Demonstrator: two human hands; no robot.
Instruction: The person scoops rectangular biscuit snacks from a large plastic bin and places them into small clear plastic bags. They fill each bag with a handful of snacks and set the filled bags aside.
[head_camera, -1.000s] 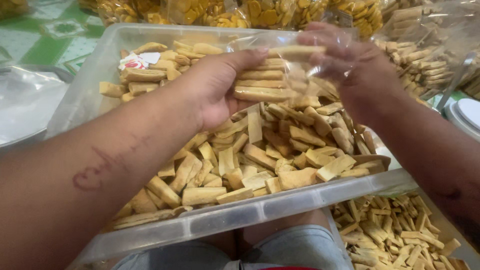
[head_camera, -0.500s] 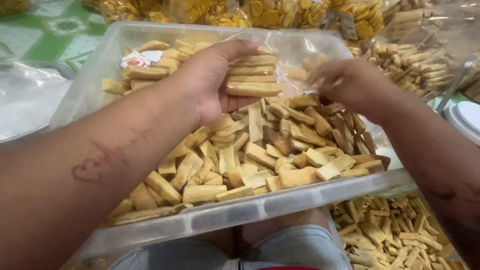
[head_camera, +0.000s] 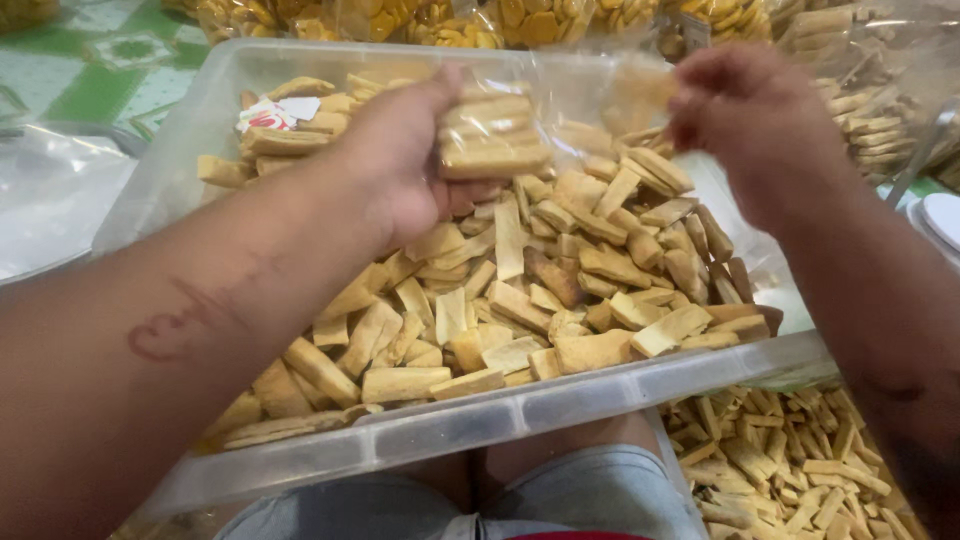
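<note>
My left hand (head_camera: 405, 160) grips a clear plastic bag (head_camera: 495, 130) with a stack of tan stick biscuits inside, held above a clear plastic tub (head_camera: 500, 415). The tub rests over my lap and is heaped with loose biscuit sticks (head_camera: 520, 300). My right hand (head_camera: 755, 120) hovers over the tub's right side, fingers pinched on the bag's thin open end (head_camera: 635, 95). The film there is blurred.
Filled bags of yellow snacks (head_camera: 450, 20) line the far edge. More packed biscuit sticks (head_camera: 870, 90) lie at the upper right. A second heap of thin sticks (head_camera: 790, 460) sits at the lower right. A small red and white paper (head_camera: 270, 112) lies in the tub's far left corner.
My right hand has pulled away from the stack to the right, drawing the bag's open end with it. My left hand still holds the bagged stack in about the same place.
</note>
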